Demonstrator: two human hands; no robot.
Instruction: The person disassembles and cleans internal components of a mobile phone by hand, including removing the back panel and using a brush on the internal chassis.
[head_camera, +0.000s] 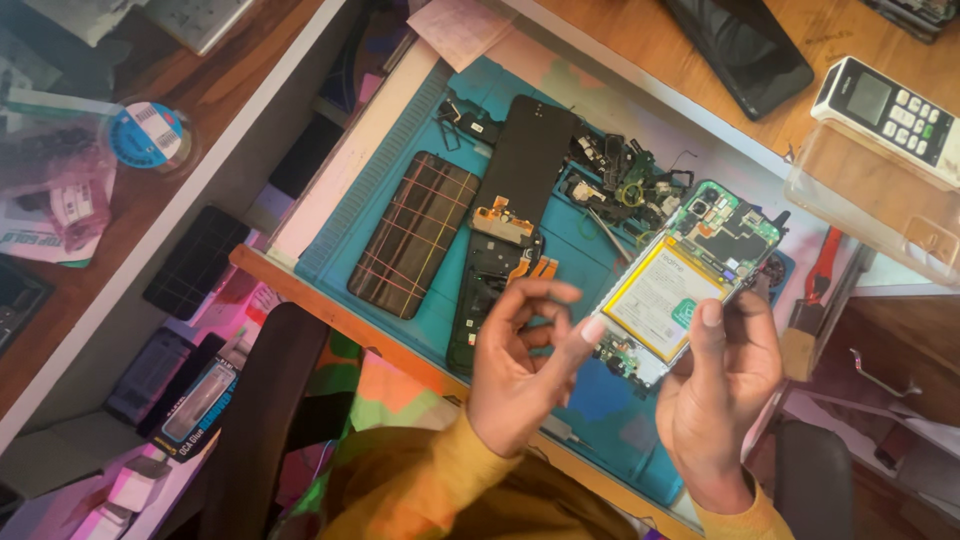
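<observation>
The right hand (722, 385) is clamped on an opened phone (680, 285), thumb pressed on its edge beside the yellow-bordered battery (660, 298), fingers wrapped beneath; the phone is held tilted above the blue work mat (575, 225), with its green circuit board and camera end pointing away from the hand. The left hand (520, 365) holds nothing: its fingers are loosely curled and apart, and its thumb tip rests against the phone's near edge, just beside the battery.

Beyond the left hand, flat on the mat, lie a dark display panel (520, 160) with a flex cable, a black mid-frame (490, 290) and a back cover with crossed coloured lines (415, 235). Past the phone's far end sits a heap of small parts and cables (620, 175). To the right of the right hand, a red-handled tool (822, 265) lies at the edge of the bench (700, 60), near a white remote control (895, 110) resting on a clear plastic box.

As I judge it, the grip is one-handed and on an edge, so the phone could slip and drop onto the loose parts below. A thumb pushing hard at the battery's border could dent or bend the cell, and bare fingers near the exposed board could snag a thin flex connector.
</observation>
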